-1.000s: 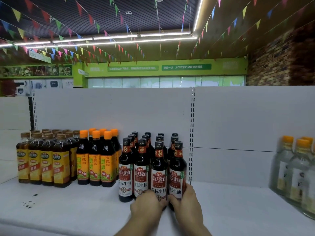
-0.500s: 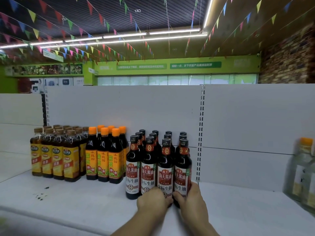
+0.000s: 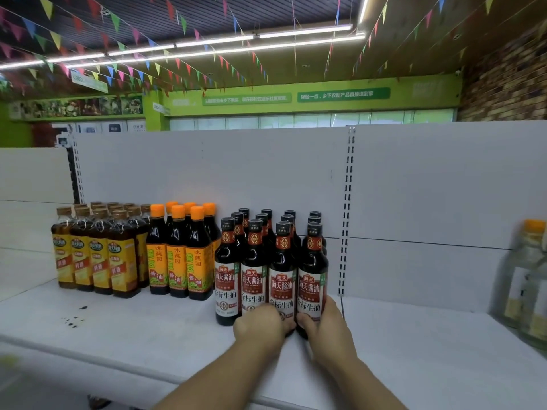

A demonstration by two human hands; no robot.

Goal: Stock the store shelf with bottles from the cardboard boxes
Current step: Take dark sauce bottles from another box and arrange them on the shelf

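A person's two bare forearms reach in from below to the front row of black-capped soy sauce bottles [image 3: 270, 255], which stand upright in a tight block, four across and several rows deep, on the white store shelf [image 3: 124, 327]. The right hand [image 3: 327, 324] grips the foot of the end bottle [image 3: 312, 273] at the right of the front row. Its thumb lies across the lower label and its fingers [image 3: 332, 306] are clamped round the bottle's right side. The left hand [image 3: 262, 324] sits just beside it, knuckles to the camera, against the foot of the third bottle [image 3: 282, 270] and partly covering the base of the one to its left. Its fingers are curled under and hidden, so I cannot tell whether they grasp the bottle or only press on it. The two thumbs nearly meet between the bottles.

Just to the left of the block stand the orange-capped bottles [image 3: 177, 253] with orange and green labels, and left of those the yellow-labelled bottles [image 3: 97, 253] with brownish caps, all upright and packed close. Well apart at the far right edge, blurred, are clear bottles [image 3: 529, 279], one with an orange cap. A few dark specks [image 3: 74, 318] mark the shelf near its front left. A slotted upright [image 3: 347, 217] divides the white back panel [image 3: 236, 173] just behind the block's right side. Coloured bunting [image 3: 177, 63] hangs under strip lights [image 3: 213, 41] overhead.
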